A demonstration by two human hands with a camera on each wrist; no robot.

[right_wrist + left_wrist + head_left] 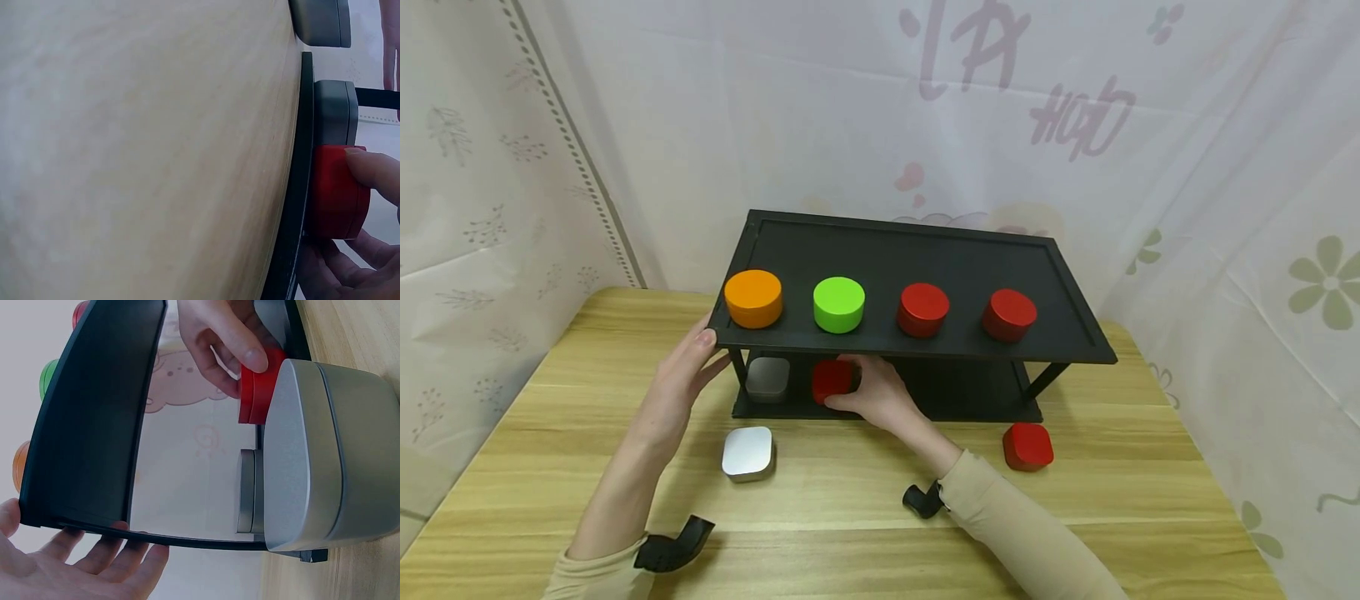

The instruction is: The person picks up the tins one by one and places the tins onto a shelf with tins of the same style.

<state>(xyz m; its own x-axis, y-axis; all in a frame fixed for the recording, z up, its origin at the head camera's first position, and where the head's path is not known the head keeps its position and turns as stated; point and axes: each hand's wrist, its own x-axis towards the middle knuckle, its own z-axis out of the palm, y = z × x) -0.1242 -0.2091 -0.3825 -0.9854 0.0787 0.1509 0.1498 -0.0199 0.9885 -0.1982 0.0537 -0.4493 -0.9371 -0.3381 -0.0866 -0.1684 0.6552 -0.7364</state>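
A black two-tier shelf (895,242) stands on the table. My left hand (673,392) holds its left front corner, thumb at the top board's edge and fingers (112,556) along the side below. My right hand (876,392) reaches in over the lower tier and pinches a red rounded-square tin (831,382) between thumb and fingers. Directly left of that tin, a silver rounded-square tin (767,380) sits on the lower tier. In the right wrist view the red tin (337,194) is close beside the grey-looking silver tin (334,112).
Along the top tier's front stand an orange round tin (753,298), a green one (838,305) and two red ones (922,310). On the wooden table (820,542), another silver tin (748,454) lies front left, another red tin (1028,447) front right. A patterned cloth (850,100) hangs behind.
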